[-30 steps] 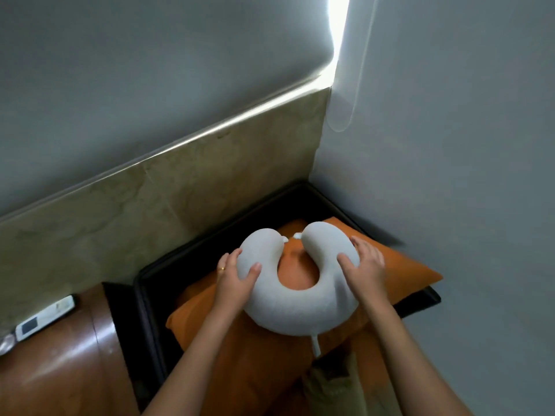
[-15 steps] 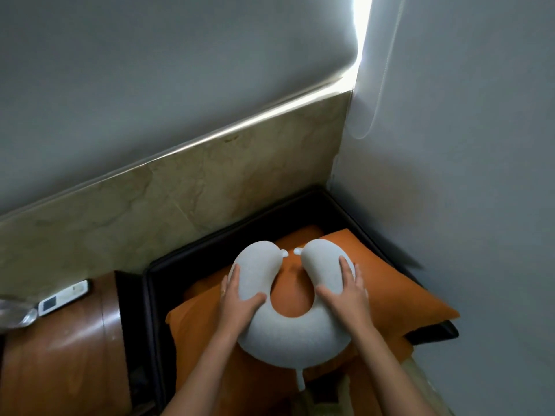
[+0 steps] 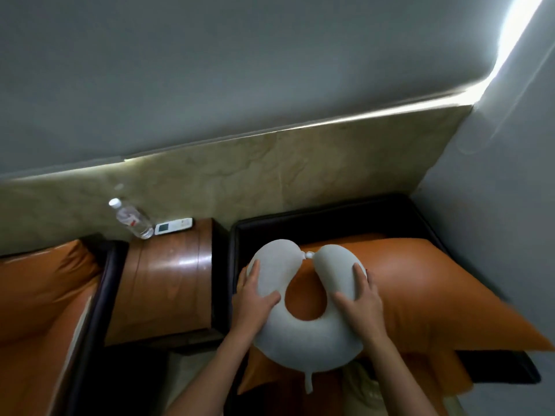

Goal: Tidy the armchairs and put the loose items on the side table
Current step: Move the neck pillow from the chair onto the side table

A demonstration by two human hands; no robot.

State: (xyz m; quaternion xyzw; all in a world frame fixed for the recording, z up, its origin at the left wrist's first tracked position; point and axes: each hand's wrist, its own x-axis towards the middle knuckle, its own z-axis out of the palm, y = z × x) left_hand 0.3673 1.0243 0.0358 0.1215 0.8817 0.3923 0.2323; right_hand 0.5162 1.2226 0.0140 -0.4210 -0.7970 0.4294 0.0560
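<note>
- We hold the U-shaped pillow [image 3: 306, 343] in both hands, its open end pointing to the far side, where its two tips nearly meet.
- Our left hand [image 3: 250, 301] grips the pillow's left arm, with the thumb on the inner curve and the fingers spread over the outer side.
- Our right hand [image 3: 362, 304] grips the right arm of the pillow the same way, thumb inward and fingers wrapped round the outside.
- The pillow sits over the orange cushion [image 3: 426, 289], which fills the seat of the right armchair [image 3: 330, 213]. We cannot tell whether the pillow rests on the cushion or is lifted just clear of it.
- A short tab hangs from the pillow's near edge.
- The wooden worktop [image 3: 168, 283] stands between the two armchairs, just left of the pillow.
- At the worktop's far edge a clear bottle [image 3: 132, 219] with a white cap stands beside a white remote [image 3: 173, 226], which lies flat.
- The left armchair [image 3: 99, 295] holds a second cushion [image 3: 36, 289], also orange.
</note>
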